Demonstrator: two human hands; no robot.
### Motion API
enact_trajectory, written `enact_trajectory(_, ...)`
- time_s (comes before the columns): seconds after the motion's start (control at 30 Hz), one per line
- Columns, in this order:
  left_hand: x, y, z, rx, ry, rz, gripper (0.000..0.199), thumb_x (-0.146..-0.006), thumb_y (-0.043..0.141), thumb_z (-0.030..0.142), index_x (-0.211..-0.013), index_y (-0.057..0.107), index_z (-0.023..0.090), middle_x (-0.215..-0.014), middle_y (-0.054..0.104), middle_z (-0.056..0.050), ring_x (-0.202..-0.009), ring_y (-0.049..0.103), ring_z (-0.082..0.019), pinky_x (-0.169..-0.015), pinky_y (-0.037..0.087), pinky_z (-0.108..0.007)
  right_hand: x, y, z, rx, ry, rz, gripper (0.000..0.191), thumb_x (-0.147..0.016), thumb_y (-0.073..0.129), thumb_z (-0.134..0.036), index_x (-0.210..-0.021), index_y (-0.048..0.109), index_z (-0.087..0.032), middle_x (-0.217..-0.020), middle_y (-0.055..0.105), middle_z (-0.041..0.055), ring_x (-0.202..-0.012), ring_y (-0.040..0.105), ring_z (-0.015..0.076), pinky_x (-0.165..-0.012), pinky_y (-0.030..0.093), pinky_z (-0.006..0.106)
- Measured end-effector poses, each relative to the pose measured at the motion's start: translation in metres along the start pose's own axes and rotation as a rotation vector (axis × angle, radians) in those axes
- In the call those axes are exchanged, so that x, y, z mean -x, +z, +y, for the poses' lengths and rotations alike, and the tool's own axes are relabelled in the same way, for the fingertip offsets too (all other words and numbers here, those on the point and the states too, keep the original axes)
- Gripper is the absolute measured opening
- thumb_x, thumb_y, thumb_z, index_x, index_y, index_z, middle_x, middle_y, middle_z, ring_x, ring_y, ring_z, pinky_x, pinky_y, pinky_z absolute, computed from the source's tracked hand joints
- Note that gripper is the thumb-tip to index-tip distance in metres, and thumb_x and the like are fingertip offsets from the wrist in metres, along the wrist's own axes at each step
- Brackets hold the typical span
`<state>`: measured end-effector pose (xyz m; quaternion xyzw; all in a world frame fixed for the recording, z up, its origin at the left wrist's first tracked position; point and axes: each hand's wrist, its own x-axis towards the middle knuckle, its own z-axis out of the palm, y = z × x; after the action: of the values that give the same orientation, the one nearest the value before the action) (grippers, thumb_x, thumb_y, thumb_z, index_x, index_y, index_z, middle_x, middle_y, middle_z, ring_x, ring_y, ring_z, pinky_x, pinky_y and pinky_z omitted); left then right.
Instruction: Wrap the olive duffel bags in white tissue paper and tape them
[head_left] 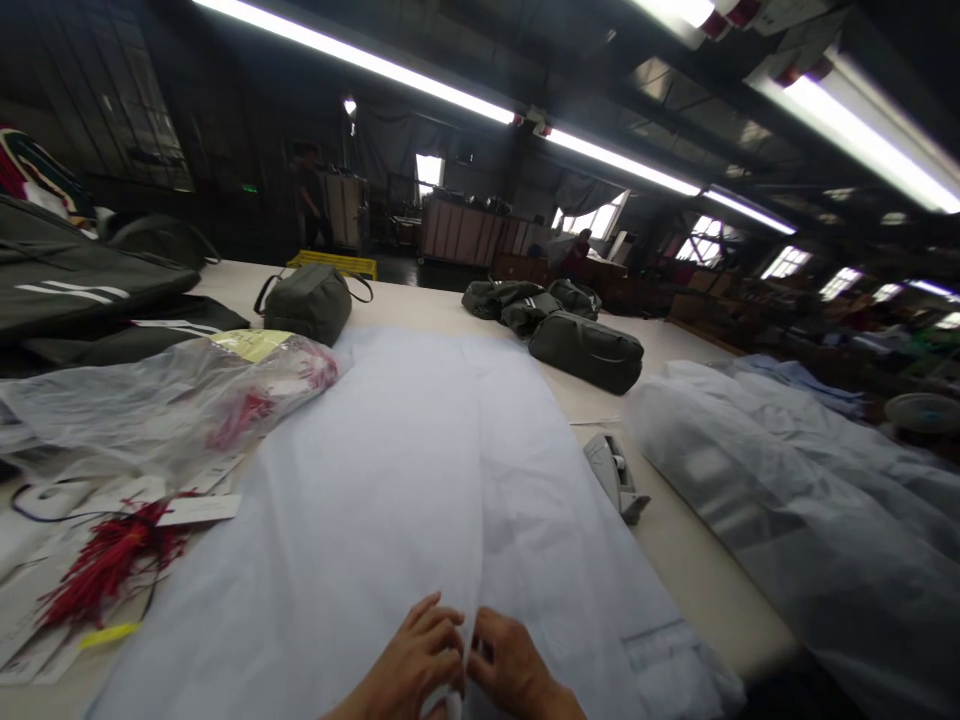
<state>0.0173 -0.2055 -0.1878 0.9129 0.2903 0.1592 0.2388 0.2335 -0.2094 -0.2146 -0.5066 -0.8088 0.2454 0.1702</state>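
No writing on the tags is readable. My left hand point(416, 655) and right hand point(510, 665) meet at the near edge of the worktop point(705, 560), both grips pinching a raised fold of the thin white translucent sheet point(390, 480), which spreads from my fingers toward the far edge.

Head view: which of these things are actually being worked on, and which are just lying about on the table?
In hand:
- large white thin fabric bag, pinched at its near edge by left hand and right hand

Lying about:
- clear plastic bag of red tags
- loose bundle of red tag strings
- olive-green fabric bags
- pile of white bags
- grey handheld tool
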Motion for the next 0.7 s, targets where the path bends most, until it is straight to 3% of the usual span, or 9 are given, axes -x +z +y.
enact_trajectory(0.07, -0.004, 0.013, -0.011, -0.009, 0.01, -0.027, 0.018, -0.075, 0.067, 0.027, -0.092, 0.062, 0.031, -0.101, 0.065, 0.003, -0.117, 0.052, -0.021, -0.116, 0.024, -0.043, 0.006, -0.005, 0.009, 0.007, -0.006, 0.157, 0.019, -0.09, 0.047, -0.023, -0.087, 0.066, -0.023, -0.082, 0.069, 0.002, -0.078, 0.065, 0.0157, -0.074, 0.051, 0.025)
enact_trajectory(0.17, -0.008, 0.03, -0.024, -0.022, 0.078, -0.043, 0.011, -0.086, 0.061, 0.036, -0.095, 0.061, 0.03, -0.1, 0.065, 0.003, -0.111, 0.055, -0.018, -0.114, 0.027, -0.039, 0.015, -0.002, 0.037, 0.191, -0.058, 0.352, 0.032, -0.093, 0.045, -0.024, -0.119, 0.063, -0.026, -0.115, 0.069, 0.006, -0.107, 0.064, 0.0199, -0.094, 0.05, 0.032)
enact_trajectory(0.27, -0.012, 0.051, -0.031, -0.054, 0.091, -0.069, 0.009, -0.089, 0.059, 0.036, -0.093, 0.062, 0.029, -0.096, 0.065, 0.003, -0.103, 0.058, -0.016, -0.112, 0.029, -0.037, 0.018, 0.016, 0.066, 0.408, -0.103, 0.356, 0.051, -0.091, 0.05, -0.029, -0.141, 0.045, -0.028, -0.142, 0.053, 0.0057, -0.129, 0.052, 0.0265, -0.103, 0.045, 0.042)
enact_trajectory(0.4, -0.013, 0.072, -0.032, -0.066, 0.03, -0.1, 0.01, -0.09, 0.06, 0.029, -0.099, 0.062, 0.031, -0.091, 0.067, 0.004, -0.092, 0.062, -0.016, -0.108, 0.036, -0.036, 0.017, 0.041, 0.084, 0.506, -0.101, 0.352, 0.06, -0.09, 0.049, -0.024, -0.148, 0.034, -0.03, -0.149, 0.044, 0.0027, -0.134, 0.046, 0.0274, -0.106, 0.042, 0.047)
enact_trajectory(0.6, -0.024, 0.046, -0.03, -0.005, -0.096, 0.009, 0.047, -0.088, 0.044, 0.014, -0.133, 0.046, 0.03, -0.113, 0.067, 0.0, -0.098, 0.063, -0.014, -0.091, 0.048, -0.022, 0.017, 0.041, 0.08, 0.555, -0.108, 0.362, 0.059, -0.092, 0.05, -0.03, -0.148, 0.034, -0.029, -0.15, 0.043, 0.0027, -0.134, 0.047, 0.0268, -0.108, 0.041, 0.046)
enact_trajectory(0.7, -0.04, 0.042, -0.041, -0.198, -0.241, 0.174, 0.056, -0.085, 0.042, 0.011, -0.139, 0.041, 0.026, -0.133, 0.059, -0.005, -0.114, 0.059, -0.017, -0.097, 0.047, -0.028, 0.017, 0.037, 0.08, 0.578, -0.123, 0.371, 0.059, -0.092, 0.049, -0.032, -0.149, 0.033, -0.028, -0.147, 0.046, 0.003, -0.132, 0.049, 0.0261, -0.108, 0.04, 0.045)
